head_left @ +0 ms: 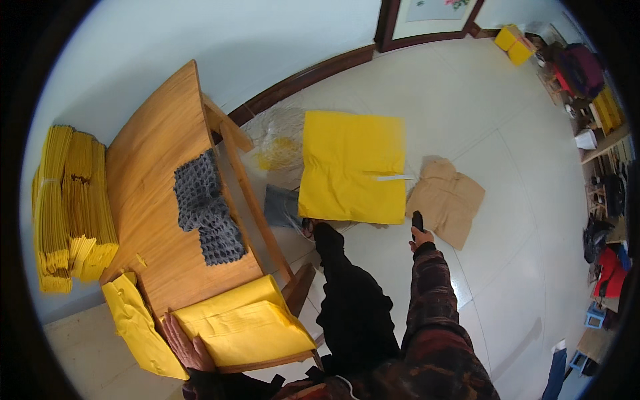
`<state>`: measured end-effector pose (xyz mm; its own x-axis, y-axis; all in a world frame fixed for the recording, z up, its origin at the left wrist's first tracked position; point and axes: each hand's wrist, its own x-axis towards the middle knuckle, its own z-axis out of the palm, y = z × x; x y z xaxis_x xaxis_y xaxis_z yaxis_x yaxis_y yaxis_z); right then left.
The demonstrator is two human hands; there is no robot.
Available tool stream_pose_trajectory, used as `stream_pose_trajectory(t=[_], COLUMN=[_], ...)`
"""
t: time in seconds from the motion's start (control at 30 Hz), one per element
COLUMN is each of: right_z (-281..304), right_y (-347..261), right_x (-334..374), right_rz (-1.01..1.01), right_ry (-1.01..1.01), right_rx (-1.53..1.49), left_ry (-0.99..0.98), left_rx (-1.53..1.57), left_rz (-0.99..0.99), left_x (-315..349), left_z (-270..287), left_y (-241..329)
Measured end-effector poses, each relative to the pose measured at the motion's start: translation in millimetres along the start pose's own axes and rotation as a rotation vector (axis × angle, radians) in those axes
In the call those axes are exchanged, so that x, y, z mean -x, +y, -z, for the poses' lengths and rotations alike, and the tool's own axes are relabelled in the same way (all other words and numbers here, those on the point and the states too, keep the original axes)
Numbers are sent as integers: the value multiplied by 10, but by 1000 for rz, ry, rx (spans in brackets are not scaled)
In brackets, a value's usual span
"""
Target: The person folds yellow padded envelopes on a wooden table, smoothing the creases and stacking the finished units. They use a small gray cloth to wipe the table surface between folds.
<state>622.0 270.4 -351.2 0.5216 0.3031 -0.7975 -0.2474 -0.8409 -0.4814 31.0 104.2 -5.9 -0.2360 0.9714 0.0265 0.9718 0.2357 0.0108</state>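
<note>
My left hand point(189, 343) lies flat with its fingers stretched out, at the near end of a wooden table. It presses on a folded yellow paper sheet point(233, 323). Beside it, a crumpled yellow piece point(140, 327) hangs past the table's edge. Out to the right, my right hand point(421, 237) is closed round a slim black handle point(417, 221); what the handle belongs to cannot be made out. Ahead of it a large yellow sheet point(353, 160) is spread low down, with a narrow white strip at its right side. A creased brown paper piece point(448, 200) lies on the floor nearby.
Tall bundles of folded yellow paper point(73, 200) stand at the left of the wooden table point(153, 140). A dark grey knitted cloth point(207, 207) lies on the tabletop. Clear plastic point(277, 133) sits behind the yellow sheet. Shelves with mixed goods point(607, 147) line the right side.
</note>
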Motion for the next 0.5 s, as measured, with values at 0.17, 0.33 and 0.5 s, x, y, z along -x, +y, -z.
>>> stream_pose_trajectory(t=[0.17, 0.33, 0.5], right_z=[-247, -763, -1575], right_y=[236, 277, 260], right_x=[-150, 363, 827], right_rz=[47, 192, 611], right_ry=[-156, -778, -959], right_rx=[724, 866, 832], left_ry=[-3, -13, -22], left_rx=[13, 27, 23], left_rz=[-8, -5, 10], left_x=[-23, -38, -57], left_z=[43, 67, 99], left_y=[42, 85, 129])
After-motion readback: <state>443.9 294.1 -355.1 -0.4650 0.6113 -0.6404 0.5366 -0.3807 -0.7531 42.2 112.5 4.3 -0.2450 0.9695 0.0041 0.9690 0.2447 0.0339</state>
